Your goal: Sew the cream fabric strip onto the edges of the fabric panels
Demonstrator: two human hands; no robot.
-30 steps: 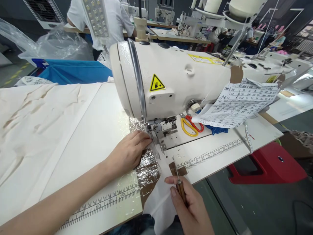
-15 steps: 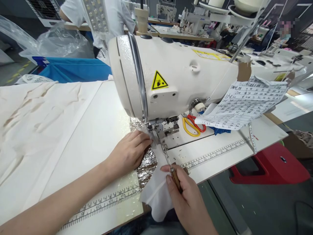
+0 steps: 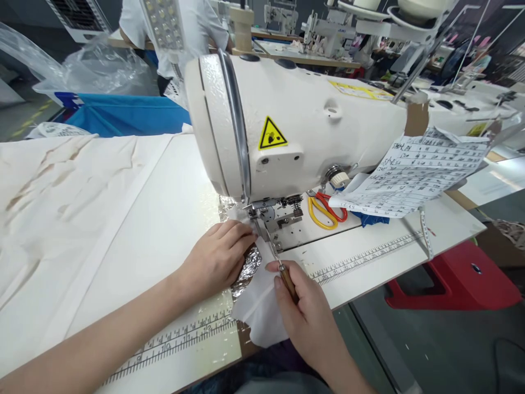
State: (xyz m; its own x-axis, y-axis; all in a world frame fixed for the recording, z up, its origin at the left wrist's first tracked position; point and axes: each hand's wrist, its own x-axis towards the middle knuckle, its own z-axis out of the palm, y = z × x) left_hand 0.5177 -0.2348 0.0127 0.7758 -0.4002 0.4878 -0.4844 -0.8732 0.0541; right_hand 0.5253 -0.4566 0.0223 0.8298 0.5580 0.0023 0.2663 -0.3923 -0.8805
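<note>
Under the head of a white sewing machine (image 3: 303, 109) runs a piece of white fabric (image 3: 262, 306), its near end hanging over the table's front edge. My left hand (image 3: 223, 251) presses on the fabric just left of the needle area, fingers bent and fingertips partly hidden. In my right hand (image 3: 301, 303) is a wooden-handled awl (image 3: 289, 282), gripped between thumb and fingers. Its thin metal shaft points forward to the fabric near the presser foot. Shiny clear tape (image 3: 248, 271) covers the table beneath the left hand.
Scissors with yellow and red handles (image 3: 324, 210) lie behind the needle area. Cream fabric (image 3: 53, 208) spreads over the left of the table. A handwritten paper (image 3: 418, 172) hangs at the machine's right. A red stool (image 3: 455, 276) stands below right; a blue cloth bin (image 3: 131, 115) is behind.
My right hand and the awl have moved forward and slightly left, closer to the needle area. The fabric's hanging end has shifted forward. My left hand stays nearly in place.
</note>
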